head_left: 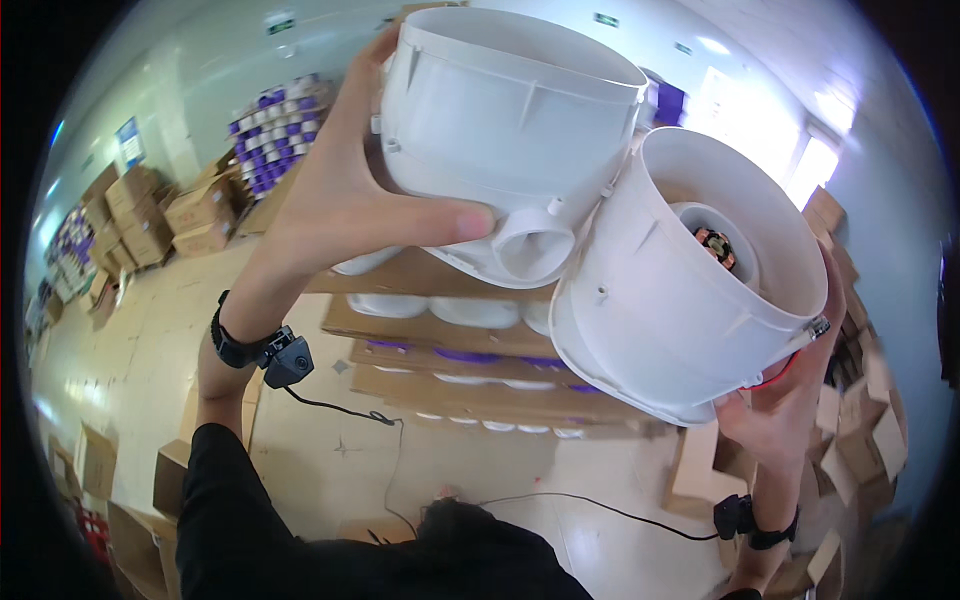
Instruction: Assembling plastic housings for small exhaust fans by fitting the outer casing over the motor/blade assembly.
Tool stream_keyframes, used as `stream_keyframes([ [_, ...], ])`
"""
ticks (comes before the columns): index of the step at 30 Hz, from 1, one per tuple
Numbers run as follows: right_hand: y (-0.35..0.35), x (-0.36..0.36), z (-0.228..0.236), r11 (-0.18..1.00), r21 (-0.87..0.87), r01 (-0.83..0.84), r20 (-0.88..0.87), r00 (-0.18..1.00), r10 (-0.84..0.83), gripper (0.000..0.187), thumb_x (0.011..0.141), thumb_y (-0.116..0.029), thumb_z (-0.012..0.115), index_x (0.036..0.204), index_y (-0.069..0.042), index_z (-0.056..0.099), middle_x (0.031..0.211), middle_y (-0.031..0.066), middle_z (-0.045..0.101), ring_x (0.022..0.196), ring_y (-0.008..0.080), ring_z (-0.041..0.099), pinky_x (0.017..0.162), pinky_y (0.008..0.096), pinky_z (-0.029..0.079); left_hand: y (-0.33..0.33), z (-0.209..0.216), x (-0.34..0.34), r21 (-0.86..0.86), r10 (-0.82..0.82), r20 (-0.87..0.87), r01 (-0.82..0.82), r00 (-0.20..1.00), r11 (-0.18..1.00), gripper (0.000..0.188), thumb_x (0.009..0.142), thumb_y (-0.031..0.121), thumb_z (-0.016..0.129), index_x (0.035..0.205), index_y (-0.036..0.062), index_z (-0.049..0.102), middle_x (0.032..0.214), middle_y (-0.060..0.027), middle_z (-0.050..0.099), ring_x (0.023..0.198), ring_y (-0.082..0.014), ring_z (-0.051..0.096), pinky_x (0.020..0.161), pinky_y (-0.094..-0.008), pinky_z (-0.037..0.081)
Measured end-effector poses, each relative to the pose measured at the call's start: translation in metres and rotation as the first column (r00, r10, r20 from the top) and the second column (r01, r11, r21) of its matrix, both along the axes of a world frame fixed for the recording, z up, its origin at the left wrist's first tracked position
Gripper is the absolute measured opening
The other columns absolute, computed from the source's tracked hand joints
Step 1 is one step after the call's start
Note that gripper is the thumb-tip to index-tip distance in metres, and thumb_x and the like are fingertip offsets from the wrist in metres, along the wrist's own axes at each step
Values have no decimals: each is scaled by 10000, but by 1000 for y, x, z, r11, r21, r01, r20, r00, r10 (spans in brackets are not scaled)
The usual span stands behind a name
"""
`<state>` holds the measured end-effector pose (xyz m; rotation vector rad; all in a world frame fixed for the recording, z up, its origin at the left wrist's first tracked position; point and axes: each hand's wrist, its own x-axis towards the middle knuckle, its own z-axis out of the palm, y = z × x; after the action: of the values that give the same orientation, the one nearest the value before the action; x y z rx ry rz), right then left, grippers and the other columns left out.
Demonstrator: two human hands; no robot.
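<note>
Two white plastic cylindrical housings are raised side by side in front of me, touching or nearly so. My left hand [385, 215] grips the left housing [510, 115], its thumb lying along the lower wall beside a short round spout [537, 246]. The right housing [660, 300] leans over, and inside its inner ring shows a round part with copper windings [715, 248]. My right hand [765, 420] is closed on that housing's lower right side, where a bit of red wire [775, 375] shows. Most fingers of both hands are hidden behind the housings.
Below the housings stands a layered stack of cardboard sheets [440, 392] with white and purple parts between them. Brown cartons [140, 215] and a purple-and-white pile [278, 135] line the left. Open cartons [860, 430] crowd the right. Thin cables [600, 508] hang from my wrist-worn devices.
</note>
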<state>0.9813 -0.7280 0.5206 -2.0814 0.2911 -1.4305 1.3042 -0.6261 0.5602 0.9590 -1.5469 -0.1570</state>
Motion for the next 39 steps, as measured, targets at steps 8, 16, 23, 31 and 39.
stream_keyframes([
  [8,69,-195,-17,934,87,347,27,936,-351,1168,569,-126,779,1508,-116,83,1451,250,350,1314,313,457,1051,415,458,-67,3,-178,15,-367,70,367,927,930,1210,564,290,928,1492,-26,218,1368,-166,469,1263,-265,488,1053,-385,416],
  [16,222,-378,-68,661,376,649,59,695,-716,1145,610,-100,809,1493,-134,81,1450,162,337,1367,294,385,1102,437,370,-126,-31,-447,191,-780,176,757,600,625,1222,518,364,920,1480,10,253,1365,-131,473,1241,-248,508,1044,-384,423],
  [23,374,-427,-128,144,507,850,-43,192,-980,1052,659,-29,778,1463,-132,106,1472,189,307,1389,307,354,1126,454,330,-83,-128,-702,312,-999,-41,950,-10,-22,1290,503,419,929,1493,25,200,1400,-152,413,1287,-271,453,1074,-406,392],
  [31,532,-439,-184,-427,582,693,-205,-383,-901,1095,650,-18,778,1476,-140,70,1493,188,282,1379,311,361,1114,454,342,115,-213,-916,295,-766,-132,713,-629,-636,1375,494,267,955,1514,24,65,1455,-181,366,1345,-293,412,1130,-411,343],
  [39,642,-431,-260,-699,533,476,-242,-706,-665,1137,631,10,745,1491,-133,16,1478,204,283,1376,316,357,1114,451,339,306,-311,-1024,375,-521,-146,440,-841,-816,1342,471,306,964,1480,-40,150,1424,-209,372,1352,-321,381,1137,-412,310],
])
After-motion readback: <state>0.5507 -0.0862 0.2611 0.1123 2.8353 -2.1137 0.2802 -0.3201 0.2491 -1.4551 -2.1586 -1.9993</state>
